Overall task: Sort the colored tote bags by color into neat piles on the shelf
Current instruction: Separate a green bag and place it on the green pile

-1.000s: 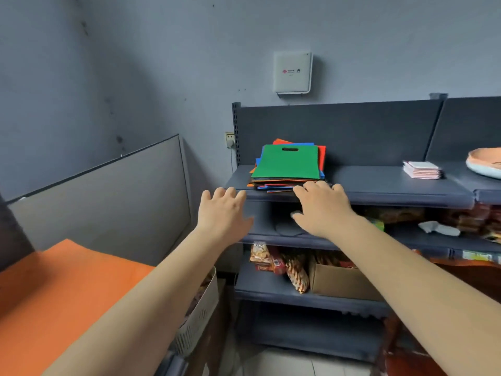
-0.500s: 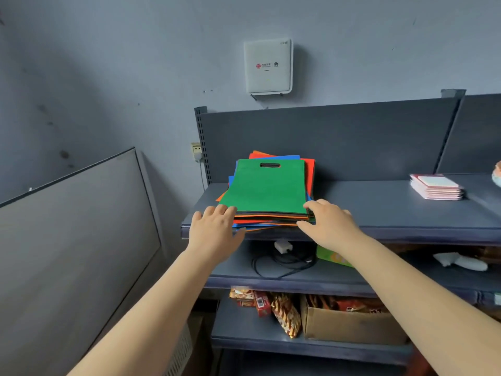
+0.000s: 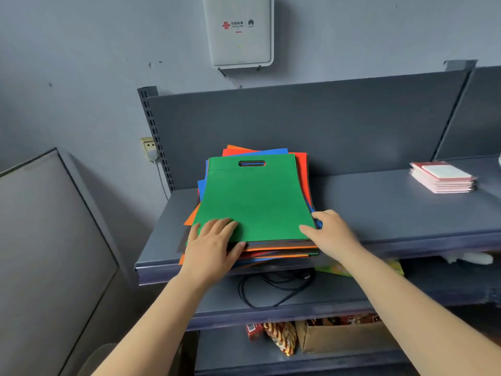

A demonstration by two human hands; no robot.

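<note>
A mixed pile of flat tote bags (image 3: 303, 172) in red, blue, orange and dark colours lies on the top shelf (image 3: 379, 213), left of its middle. A green tote bag (image 3: 254, 202) with a cut-out handle is on top. My left hand (image 3: 211, 248) lies with straight fingers on the green bag's near left corner, and its thumb runs along the pile's front edge. My right hand (image 3: 328, 234) is at the near right corner: the thumb lies on the green bag and the fingers curl round the side of the pile.
A small stack of pink booklets (image 3: 444, 177) lies on the top shelf at the right. Black cables (image 3: 273, 289) sit on the shelf below, and a cardboard box (image 3: 341, 337) and snack packs lower down. A grey panel (image 3: 48, 253) stands at the left, with a white wall box (image 3: 238, 31) above.
My view moved closer to the shelf. Both hands rose from the shelf's front edge onto the near corners of the pile, left on top of the green bag, right round the corner.
</note>
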